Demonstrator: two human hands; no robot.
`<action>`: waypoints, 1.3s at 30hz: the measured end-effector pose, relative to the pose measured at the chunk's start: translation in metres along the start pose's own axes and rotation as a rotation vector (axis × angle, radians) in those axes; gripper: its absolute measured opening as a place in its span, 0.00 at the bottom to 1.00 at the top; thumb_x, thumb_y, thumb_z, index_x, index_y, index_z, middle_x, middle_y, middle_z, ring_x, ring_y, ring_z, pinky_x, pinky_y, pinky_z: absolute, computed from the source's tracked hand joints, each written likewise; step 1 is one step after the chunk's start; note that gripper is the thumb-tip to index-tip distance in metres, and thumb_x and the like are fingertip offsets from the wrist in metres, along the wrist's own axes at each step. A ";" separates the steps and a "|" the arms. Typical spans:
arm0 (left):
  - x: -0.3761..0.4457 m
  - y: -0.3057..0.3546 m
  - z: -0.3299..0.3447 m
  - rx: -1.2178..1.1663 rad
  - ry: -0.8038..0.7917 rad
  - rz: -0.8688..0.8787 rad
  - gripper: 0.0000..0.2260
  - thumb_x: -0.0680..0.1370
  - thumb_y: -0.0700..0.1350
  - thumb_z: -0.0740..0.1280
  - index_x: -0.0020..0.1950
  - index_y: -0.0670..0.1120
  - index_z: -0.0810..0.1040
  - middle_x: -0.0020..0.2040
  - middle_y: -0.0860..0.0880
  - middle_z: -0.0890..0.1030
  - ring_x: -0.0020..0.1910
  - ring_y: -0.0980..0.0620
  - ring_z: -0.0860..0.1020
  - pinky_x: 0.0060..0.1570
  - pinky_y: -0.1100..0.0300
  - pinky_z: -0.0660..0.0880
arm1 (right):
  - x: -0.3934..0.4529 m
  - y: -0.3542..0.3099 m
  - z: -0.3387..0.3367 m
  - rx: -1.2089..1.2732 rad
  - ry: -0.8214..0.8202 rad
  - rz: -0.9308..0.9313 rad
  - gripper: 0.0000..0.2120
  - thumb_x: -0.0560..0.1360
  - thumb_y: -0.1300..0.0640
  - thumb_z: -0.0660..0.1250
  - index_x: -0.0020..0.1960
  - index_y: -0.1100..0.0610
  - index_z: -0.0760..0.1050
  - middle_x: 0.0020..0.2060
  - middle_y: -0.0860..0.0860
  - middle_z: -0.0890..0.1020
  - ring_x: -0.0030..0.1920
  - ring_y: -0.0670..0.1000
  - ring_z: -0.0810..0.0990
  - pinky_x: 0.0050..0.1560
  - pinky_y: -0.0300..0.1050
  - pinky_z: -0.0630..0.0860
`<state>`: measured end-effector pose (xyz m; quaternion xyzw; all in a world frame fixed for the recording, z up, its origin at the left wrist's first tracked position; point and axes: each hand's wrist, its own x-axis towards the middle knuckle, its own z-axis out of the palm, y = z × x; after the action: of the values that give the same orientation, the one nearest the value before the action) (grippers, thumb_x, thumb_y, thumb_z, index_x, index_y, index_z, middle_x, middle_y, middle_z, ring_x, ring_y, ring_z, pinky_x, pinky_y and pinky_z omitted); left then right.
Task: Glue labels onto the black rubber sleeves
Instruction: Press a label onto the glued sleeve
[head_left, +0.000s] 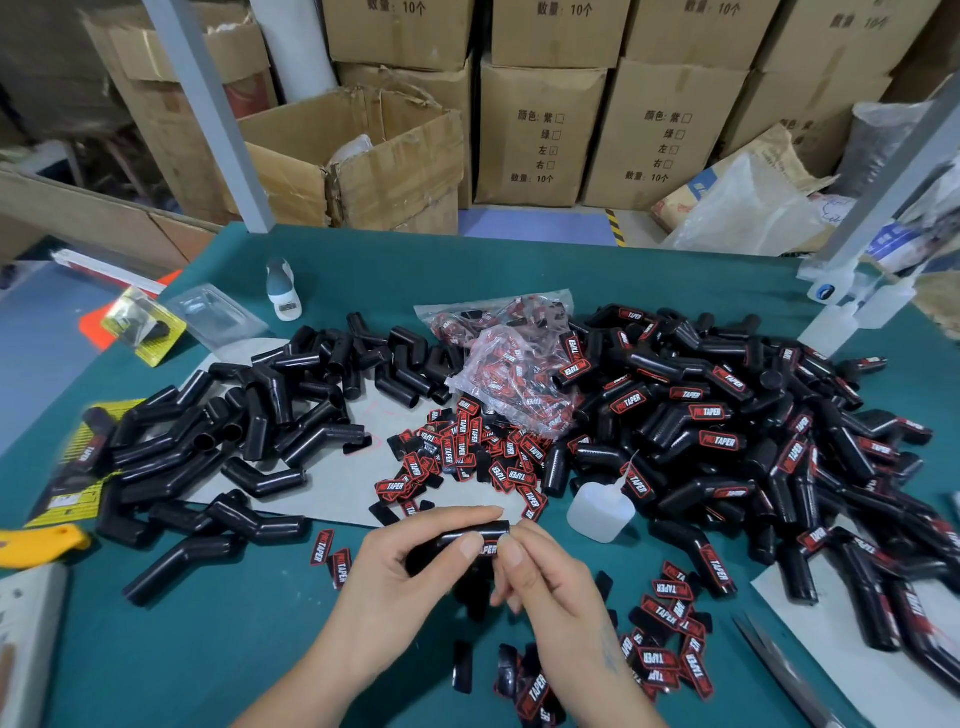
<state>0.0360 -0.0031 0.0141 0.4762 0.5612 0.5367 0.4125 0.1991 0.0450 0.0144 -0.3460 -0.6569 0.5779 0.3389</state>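
I see both hands low in the middle, just in front of the glue bottle (597, 512). My left hand (400, 566) has its fingers curled round one black rubber sleeve (467, 538) and holds it across. My right hand (540, 577) pinches a label (488, 549) against this sleeve with thumb and forefinger. Left of the bottle lies a pile of bare sleeves (260, 415); right of the bottle is a bigger pile of labelled sleeves (753, 441). Behind the bottle there are loose labels (467, 457) and a plastic bag of labels (519, 384). All rests on the green table (234, 649).
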 end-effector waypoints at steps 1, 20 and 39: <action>0.000 -0.002 -0.001 -0.002 -0.008 -0.012 0.13 0.77 0.57 0.69 0.59 0.60 0.86 0.37 0.60 0.82 0.35 0.62 0.74 0.40 0.72 0.71 | 0.000 0.001 -0.001 0.013 0.008 0.003 0.21 0.82 0.51 0.59 0.38 0.64 0.74 0.36 0.55 0.73 0.37 0.46 0.75 0.43 0.39 0.71; 0.003 -0.001 -0.011 -0.171 -0.229 -0.064 0.19 0.82 0.56 0.63 0.71 0.53 0.80 0.30 0.47 0.73 0.29 0.47 0.64 0.27 0.63 0.63 | 0.002 -0.006 -0.008 0.079 -0.026 0.092 0.14 0.82 0.44 0.63 0.40 0.45 0.80 0.31 0.43 0.71 0.34 0.45 0.72 0.41 0.34 0.72; 0.000 -0.007 0.002 0.095 0.136 0.252 0.05 0.78 0.47 0.71 0.52 0.53 0.86 0.55 0.50 0.81 0.46 0.46 0.82 0.34 0.57 0.80 | 0.001 0.005 -0.004 0.158 0.005 0.105 0.29 0.78 0.36 0.61 0.44 0.63 0.80 0.30 0.53 0.74 0.31 0.47 0.68 0.38 0.39 0.69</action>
<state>0.0369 -0.0031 0.0073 0.5246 0.5483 0.5881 0.2797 0.2027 0.0482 0.0095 -0.3534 -0.5892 0.6442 0.3360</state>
